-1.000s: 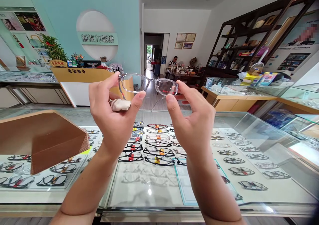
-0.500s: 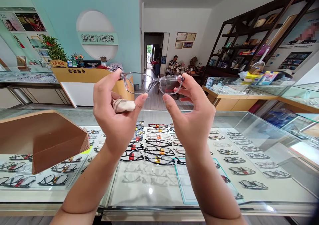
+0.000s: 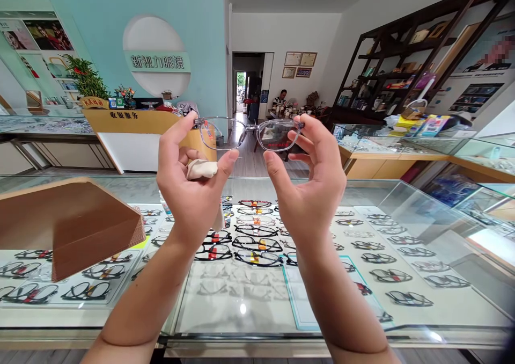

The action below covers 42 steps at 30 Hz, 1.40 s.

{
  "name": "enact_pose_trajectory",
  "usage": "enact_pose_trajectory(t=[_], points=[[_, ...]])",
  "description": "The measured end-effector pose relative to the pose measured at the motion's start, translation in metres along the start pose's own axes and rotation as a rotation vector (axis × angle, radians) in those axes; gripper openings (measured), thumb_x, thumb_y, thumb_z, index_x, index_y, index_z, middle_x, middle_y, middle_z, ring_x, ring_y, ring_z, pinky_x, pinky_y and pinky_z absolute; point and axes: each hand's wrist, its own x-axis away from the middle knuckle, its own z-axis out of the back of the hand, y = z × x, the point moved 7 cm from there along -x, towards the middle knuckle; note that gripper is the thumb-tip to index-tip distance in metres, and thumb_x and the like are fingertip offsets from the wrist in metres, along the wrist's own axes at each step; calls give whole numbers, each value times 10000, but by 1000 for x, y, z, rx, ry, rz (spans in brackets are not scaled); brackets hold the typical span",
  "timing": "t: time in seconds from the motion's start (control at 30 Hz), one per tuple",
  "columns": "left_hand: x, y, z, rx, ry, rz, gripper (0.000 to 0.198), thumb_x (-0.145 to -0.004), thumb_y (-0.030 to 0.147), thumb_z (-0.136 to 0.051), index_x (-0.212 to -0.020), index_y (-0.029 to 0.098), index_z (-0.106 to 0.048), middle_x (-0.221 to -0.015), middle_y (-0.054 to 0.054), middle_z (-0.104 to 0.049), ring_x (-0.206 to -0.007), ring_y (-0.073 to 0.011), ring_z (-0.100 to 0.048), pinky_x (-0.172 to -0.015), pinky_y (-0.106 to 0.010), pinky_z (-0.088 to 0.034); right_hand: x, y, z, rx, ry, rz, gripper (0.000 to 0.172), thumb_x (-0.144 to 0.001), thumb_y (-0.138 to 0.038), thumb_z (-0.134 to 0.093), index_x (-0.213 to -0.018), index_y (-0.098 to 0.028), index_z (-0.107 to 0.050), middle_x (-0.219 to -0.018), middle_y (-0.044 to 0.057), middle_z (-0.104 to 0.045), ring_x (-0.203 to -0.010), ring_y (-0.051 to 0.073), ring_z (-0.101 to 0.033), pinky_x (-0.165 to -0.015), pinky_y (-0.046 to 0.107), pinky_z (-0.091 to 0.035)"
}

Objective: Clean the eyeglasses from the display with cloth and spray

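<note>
A pair of clear-framed glasses (image 3: 251, 128) is held up level in front of me, red lettering on its right lens. My left hand (image 3: 189, 181) pinches its left end between thumb and fingers. A pale cloth (image 3: 201, 169) is bunched in that same hand, with a bit hanging below the palm. At the right end, my right hand (image 3: 311, 176) grips the frame, thumb near the lower rim of the lens. Below both hands lie rows of glasses (image 3: 257, 244) in the glass display case (image 3: 225, 321).
At the left, a brown box-like object (image 3: 96, 224) stands over the case. A teal-edged sheet (image 3: 300, 305) lies at centre right. Farther back are a reception counter (image 3: 140, 125), a seated person (image 3: 280, 100), a dark shelf (image 3: 386, 58) and another display counter (image 3: 374, 152).
The glasses have turned slightly, and their right end has shifted to the right. My left hand has moved a little right, and more cloth shows below it.
</note>
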Motion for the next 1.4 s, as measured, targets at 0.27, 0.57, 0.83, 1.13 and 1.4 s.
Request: enact_pose_trajectory(t=[0.27, 0.57, 0.83, 1.13, 1.4], points=[[5, -17, -11, 151, -67, 118, 800, -887, 661, -895, -1570, 388, -582, -1561, -140, -656, -842, -166, -742, -615, -304, -593, 3, -14, -1, 30, 30, 15, 652, -1049, -362, -649, -1671, -386, -454, -1612, 137, -596, -1503, 396, -598, -1105, 667, -629], [6, -20, -13, 139, -24, 108, 710, -948, 624, -860, -1552, 385, -573, -1533, -123, -665, -847, -163, -742, -615, -316, -596, 4, -13, -6, 73, 8, 18, 741, -1050, -359, -642, -1733, -393, -354, -1591, 145, -604, -1490, 396, -589, -1120, 679, -610], [8, -19, -12, 152, 10, 88, 883, -847, 647, -945, -1581, 378, -535, -1688, -137, -534, -1284, -328, -732, -823, -424, -676, 5, -5, -13, 41, -29, 23, 639, -1068, -375, -626, -1682, -359, -451, -1574, 138, -632, -1451, 359, -627, -1116, 632, -622], [7, -10, -8, 101, 61, -22, 842, -854, 622, -952, -1556, 387, -551, -1635, -126, -568, -1285, -319, -726, -831, -440, -676, 5, 0, -16, 15, -26, 20, 617, -1075, -410, -634, -1664, -356, -455, -1595, 150, -633, -1429, 350, -656, -1086, 613, -647], [8, -2, -6, 102, 105, -88, 768, -877, 639, -923, -1519, 386, -585, -1631, -110, -573, -1299, -340, -733, -865, -474, -674, 7, 0, -20, -2, -21, 1, 716, -1074, -398, -614, -1735, -405, -340, -1674, 141, -569, -1494, 373, -618, -1109, 630, -626]])
